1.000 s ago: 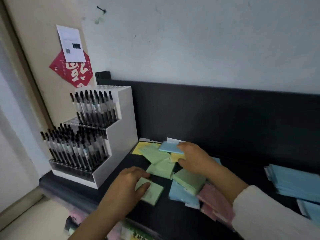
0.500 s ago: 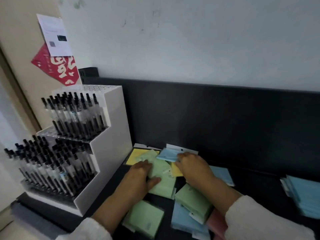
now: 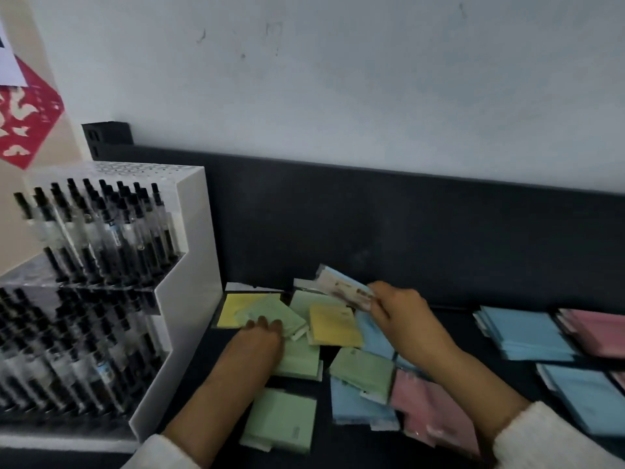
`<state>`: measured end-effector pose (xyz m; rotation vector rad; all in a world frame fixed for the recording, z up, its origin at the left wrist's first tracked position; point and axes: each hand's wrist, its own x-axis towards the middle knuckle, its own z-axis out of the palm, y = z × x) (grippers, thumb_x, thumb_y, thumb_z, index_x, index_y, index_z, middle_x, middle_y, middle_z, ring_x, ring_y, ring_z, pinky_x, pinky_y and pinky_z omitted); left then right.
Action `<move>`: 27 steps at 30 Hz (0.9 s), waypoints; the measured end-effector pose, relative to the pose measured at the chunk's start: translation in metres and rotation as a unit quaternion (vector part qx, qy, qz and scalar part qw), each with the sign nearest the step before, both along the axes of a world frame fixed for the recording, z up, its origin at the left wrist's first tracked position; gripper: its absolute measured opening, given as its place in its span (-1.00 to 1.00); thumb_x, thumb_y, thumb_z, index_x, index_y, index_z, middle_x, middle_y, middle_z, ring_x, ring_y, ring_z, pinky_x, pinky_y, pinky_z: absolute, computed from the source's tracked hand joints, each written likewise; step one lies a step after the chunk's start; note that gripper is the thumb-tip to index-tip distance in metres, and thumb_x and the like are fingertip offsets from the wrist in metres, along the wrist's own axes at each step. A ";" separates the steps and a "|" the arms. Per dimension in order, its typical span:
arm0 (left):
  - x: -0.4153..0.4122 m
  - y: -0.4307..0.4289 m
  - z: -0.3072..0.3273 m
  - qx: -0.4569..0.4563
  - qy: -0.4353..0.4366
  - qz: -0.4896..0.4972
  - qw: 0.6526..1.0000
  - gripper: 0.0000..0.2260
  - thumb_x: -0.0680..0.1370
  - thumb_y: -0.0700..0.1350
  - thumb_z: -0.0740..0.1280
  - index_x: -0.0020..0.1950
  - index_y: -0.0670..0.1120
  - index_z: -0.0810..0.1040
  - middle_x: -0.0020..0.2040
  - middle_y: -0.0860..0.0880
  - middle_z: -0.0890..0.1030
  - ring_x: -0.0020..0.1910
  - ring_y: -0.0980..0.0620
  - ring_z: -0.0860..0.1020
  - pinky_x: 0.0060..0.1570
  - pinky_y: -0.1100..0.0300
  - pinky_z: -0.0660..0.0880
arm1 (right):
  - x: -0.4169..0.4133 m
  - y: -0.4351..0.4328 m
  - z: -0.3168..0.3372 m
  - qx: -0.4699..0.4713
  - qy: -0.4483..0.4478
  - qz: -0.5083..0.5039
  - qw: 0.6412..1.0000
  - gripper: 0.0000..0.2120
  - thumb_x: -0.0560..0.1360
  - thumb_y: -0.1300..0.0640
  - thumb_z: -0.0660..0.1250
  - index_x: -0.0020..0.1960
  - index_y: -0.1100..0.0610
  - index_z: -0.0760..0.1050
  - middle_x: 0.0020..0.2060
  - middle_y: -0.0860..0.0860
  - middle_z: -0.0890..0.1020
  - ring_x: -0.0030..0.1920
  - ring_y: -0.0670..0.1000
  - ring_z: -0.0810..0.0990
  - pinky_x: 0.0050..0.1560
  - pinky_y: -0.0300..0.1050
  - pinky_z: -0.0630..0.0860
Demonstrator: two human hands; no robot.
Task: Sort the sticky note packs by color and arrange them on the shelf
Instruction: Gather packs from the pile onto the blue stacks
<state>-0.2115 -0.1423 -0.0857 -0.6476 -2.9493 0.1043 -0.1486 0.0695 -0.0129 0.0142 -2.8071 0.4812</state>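
**Mixed packs in the middle, sorted piles at the right**

At the left a white stepped rack (image 3: 189,299) stands on the shelf. Its two tiers are filled with rows of clear, dark-capped pens (image 3: 101,231) that lean back.

Just beside its right wall begins the loose heap of sticky note packs. A yellow pack (image 3: 231,308) lies near the back, with a green pack (image 3: 280,311) overlapping it. Then come a second yellow pack (image 3: 333,328), a front green pack (image 3: 280,421), a flat blue pack (image 3: 355,406) and a pink pack (image 3: 426,407).

The left hand (image 3: 257,336) rests on the green pack, knuckles up; I cannot tell whether it grips or only presses. The right hand (image 3: 402,313), apart from the left, pinches a lifted pack (image 3: 341,287), which tilts above the heap.

Well to the right lie sorted piles: a blue stack (image 3: 521,336), a pink stack (image 3: 595,333) beside it, and a nearer blue stack (image 3: 585,397).

The shelf (image 3: 500,374) is black, with a black back panel (image 3: 406,231) under a pale, scuffed wall (image 3: 338,79). At the far left hang a red paper cutout (image 3: 27,120) and a white sheet (image 3: 8,62).

The lifted pack is blurred; only a blue edge and some print show. The rack's lower left, the pink stack and the nearer blue stack are cut off by the frame. Both forearms cover parts of the heap.
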 end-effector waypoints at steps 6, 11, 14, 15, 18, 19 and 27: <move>0.016 -0.006 0.039 0.185 0.001 0.017 0.983 -0.75 0.58 -0.20 0.17 0.23 -0.14 0.48 0.09 -0.13 0.59 0.01 -0.08 0.57 -0.07 0.17 0.40 | 0.066 -0.013 -0.002 -0.027 0.061 -0.026 0.997 -0.76 0.50 0.28 0.23 0.05 0.05 0.58 -0.16 -0.01 0.65 -0.18 -0.04 0.60 -0.14 -0.16 0.52; 0.039 -0.006 0.054 0.349 0.095 -0.113 0.925 -0.73 0.31 -0.44 0.43 -0.04 -0.20 0.63 -0.14 -0.19 0.66 -0.26 -0.14 0.62 -0.23 0.11 0.52 | 0.109 -0.010 -0.015 -0.042 0.155 -0.083 0.984 -0.62 0.39 0.44 0.28 0.11 0.12 0.61 0.02 -0.02 0.67 0.05 -0.13 0.56 0.07 -0.49 0.41; 0.057 0.002 0.059 0.375 0.138 -0.166 0.902 -0.66 0.18 -0.43 0.53 -0.09 -0.23 0.63 -0.10 -0.19 0.67 -0.20 -0.15 0.65 -0.17 0.13 0.56 | 0.135 -0.007 -0.017 -0.067 0.207 -0.119 0.969 -0.58 0.37 0.49 0.31 0.12 0.13 0.61 0.04 -0.11 0.61 0.12 -0.28 0.46 0.14 -0.59 0.32; 0.063 0.006 0.058 0.386 0.139 -0.189 0.892 -0.65 0.16 -0.44 0.54 -0.11 -0.22 0.63 -0.09 -0.18 0.67 -0.17 -0.14 0.65 -0.14 0.15 0.55 | 0.145 -0.005 -0.019 -0.074 0.218 -0.140 0.963 -0.57 0.37 0.49 0.31 0.12 0.12 0.61 0.04 -0.12 0.61 0.13 -0.29 0.46 0.16 -0.56 0.33; 0.079 0.020 0.055 0.415 0.101 -0.223 0.876 -0.63 0.13 -0.46 0.52 -0.15 -0.17 0.63 -0.09 -0.11 0.67 -0.15 -0.07 0.64 -0.09 0.21 0.52 | 0.170 0.004 -0.028 -0.076 0.236 -0.178 0.952 -0.57 0.36 0.52 0.29 0.11 0.14 0.62 0.06 -0.14 0.58 0.16 -0.27 0.47 0.20 -0.53 0.33; 0.084 0.026 0.053 0.428 0.089 -0.234 0.868 -0.63 0.13 -0.47 0.51 -0.16 -0.16 0.63 -0.09 -0.10 0.66 -0.14 -0.03 0.63 -0.06 0.26 0.48 | 0.177 0.007 -0.030 -0.078 0.235 -0.189 0.950 -0.57 0.36 0.52 0.28 0.10 0.15 0.62 0.06 -0.14 0.58 0.17 -0.25 0.48 0.21 -0.51 0.34; 0.122 0.069 0.052 0.435 0.063 -0.275 0.855 -0.63 0.13 -0.49 0.50 -0.18 -0.15 0.61 -0.10 -0.06 0.66 -0.14 0.06 0.58 -0.01 0.35 0.35 | 0.218 0.044 -0.036 -0.078 0.259 -0.207 0.940 -0.54 0.34 0.55 0.29 0.09 0.13 0.62 0.06 -0.15 0.56 0.19 -0.34 0.42 0.25 -0.52 0.28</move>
